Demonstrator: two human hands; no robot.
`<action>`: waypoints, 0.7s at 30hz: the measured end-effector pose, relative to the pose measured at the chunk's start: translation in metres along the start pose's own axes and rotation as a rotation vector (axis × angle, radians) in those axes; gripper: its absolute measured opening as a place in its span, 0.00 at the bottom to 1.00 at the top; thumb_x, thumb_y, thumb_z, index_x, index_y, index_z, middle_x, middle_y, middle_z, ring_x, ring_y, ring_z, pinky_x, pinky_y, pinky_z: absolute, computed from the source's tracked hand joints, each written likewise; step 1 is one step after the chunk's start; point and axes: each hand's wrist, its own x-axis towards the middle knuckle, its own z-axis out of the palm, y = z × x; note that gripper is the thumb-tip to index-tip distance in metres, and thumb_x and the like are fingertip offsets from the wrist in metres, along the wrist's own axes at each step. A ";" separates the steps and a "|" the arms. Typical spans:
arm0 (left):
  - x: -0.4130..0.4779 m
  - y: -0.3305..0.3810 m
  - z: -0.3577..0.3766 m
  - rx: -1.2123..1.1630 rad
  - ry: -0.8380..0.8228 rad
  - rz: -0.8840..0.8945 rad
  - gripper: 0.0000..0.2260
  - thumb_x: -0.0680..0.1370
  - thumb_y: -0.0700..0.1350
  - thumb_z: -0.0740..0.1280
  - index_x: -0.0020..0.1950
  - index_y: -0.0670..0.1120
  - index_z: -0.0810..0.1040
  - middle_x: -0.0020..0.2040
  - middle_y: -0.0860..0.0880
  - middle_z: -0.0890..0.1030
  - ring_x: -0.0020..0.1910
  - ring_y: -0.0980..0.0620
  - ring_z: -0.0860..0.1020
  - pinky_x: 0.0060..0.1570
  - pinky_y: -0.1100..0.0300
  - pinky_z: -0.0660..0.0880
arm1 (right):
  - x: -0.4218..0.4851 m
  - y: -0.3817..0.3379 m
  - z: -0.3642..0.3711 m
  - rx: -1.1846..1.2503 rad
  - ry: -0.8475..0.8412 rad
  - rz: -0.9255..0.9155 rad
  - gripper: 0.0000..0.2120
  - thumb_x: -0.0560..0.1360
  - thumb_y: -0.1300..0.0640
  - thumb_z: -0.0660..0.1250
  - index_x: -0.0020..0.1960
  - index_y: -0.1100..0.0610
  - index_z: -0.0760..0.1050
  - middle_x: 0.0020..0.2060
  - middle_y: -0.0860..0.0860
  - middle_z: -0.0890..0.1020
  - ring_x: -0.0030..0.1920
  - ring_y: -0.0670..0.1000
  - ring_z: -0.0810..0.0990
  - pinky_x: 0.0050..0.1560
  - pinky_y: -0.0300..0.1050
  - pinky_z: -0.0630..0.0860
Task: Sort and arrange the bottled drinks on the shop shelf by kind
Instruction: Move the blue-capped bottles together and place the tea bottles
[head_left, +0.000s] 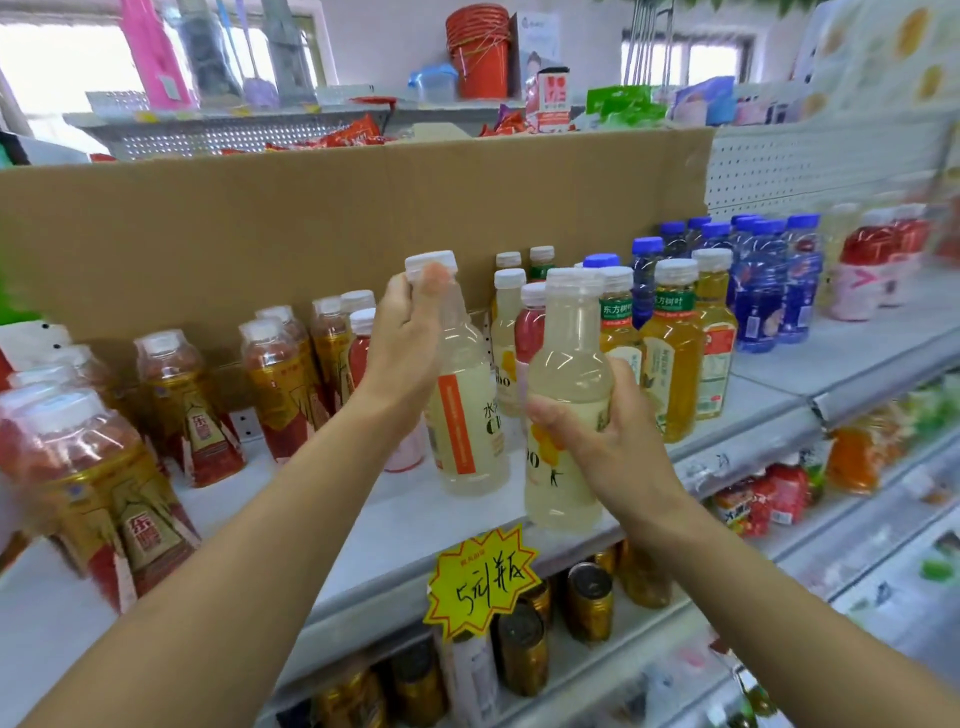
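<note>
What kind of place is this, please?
Most likely a small shop: the shelf carries rows of bottled drinks, a yellow handwritten price tag hangs on its edge, and snack packets lie lower down.

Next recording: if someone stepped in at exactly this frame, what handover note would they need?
Left hand: grip on the neck of a pale cloudy bottle, upright, base at the shelf.
Right hand: grip round a second pale bottle, held at the shelf's front edge.
Done: red-gold bottles grouped on the left, amber tea bottles and blue-capped bottles on the right.
Left: probably seat both with the matching pale bottles behind; a pink bottle stands among those.
</note>
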 end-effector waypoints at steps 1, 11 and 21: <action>-0.008 0.001 0.002 -0.011 -0.006 -0.005 0.19 0.83 0.61 0.56 0.58 0.47 0.75 0.55 0.42 0.81 0.55 0.42 0.81 0.57 0.42 0.78 | -0.003 0.000 -0.005 0.002 0.001 -0.003 0.22 0.72 0.51 0.74 0.62 0.50 0.69 0.49 0.47 0.80 0.45 0.39 0.81 0.42 0.34 0.78; -0.063 0.014 0.071 -0.056 -0.048 -0.026 0.19 0.84 0.56 0.56 0.58 0.43 0.76 0.52 0.44 0.82 0.52 0.46 0.82 0.52 0.51 0.79 | -0.018 0.010 -0.094 -0.009 -0.005 0.013 0.28 0.65 0.43 0.73 0.61 0.46 0.68 0.50 0.43 0.80 0.48 0.39 0.81 0.43 0.35 0.78; -0.101 0.023 0.233 -0.023 0.012 -0.082 0.20 0.83 0.61 0.55 0.61 0.49 0.77 0.55 0.49 0.82 0.56 0.49 0.81 0.59 0.45 0.78 | 0.003 0.036 -0.261 -0.002 -0.087 0.019 0.21 0.71 0.52 0.75 0.59 0.47 0.69 0.48 0.45 0.80 0.44 0.38 0.80 0.39 0.31 0.76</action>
